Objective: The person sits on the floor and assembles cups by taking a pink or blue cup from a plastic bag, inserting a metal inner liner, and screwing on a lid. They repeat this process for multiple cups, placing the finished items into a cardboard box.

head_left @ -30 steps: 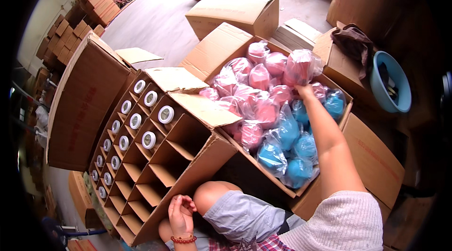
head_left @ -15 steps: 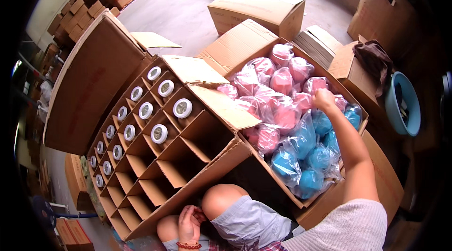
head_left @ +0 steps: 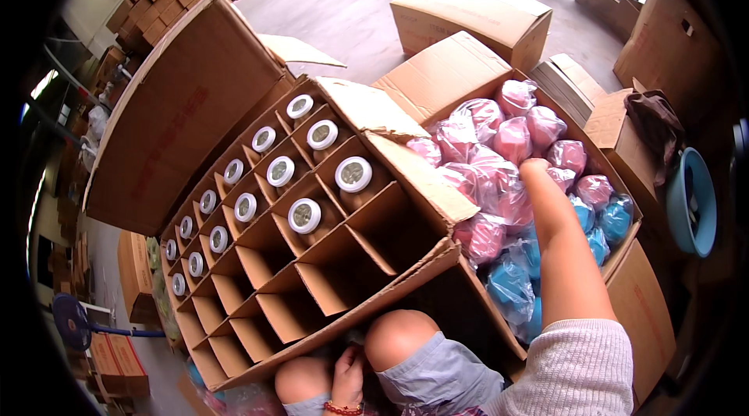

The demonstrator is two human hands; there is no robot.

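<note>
The person's right hand (head_left: 535, 169) reaches forward into the open carton (head_left: 624, 276) of bagged pink and blue items, the bare forearm stretched straight out from a pale knit sleeve (head_left: 573, 373) at the lower right edge. The hand is buried among the pink bagged items (head_left: 499, 135) near the middle of that carton (only the wrist and the back of the hand show), so whether the fingers are spread or closed on a bag cannot be told. The blue bagged items (head_left: 511, 287) fill the carton's near side, just left and right of the forearm.

The left hand (head_left: 349, 375) rests low between the person's bare knees at the bottom edge, fingers loosely curled and holding nothing, a red bead bracelet (head_left: 343, 410) on the wrist.

Left of the carton stands a divided box (head_left: 312, 291) with cardboard cells. White-capped containers (head_left: 304, 215) fill its far and left cells; the near cells are bare cardboard.
</note>
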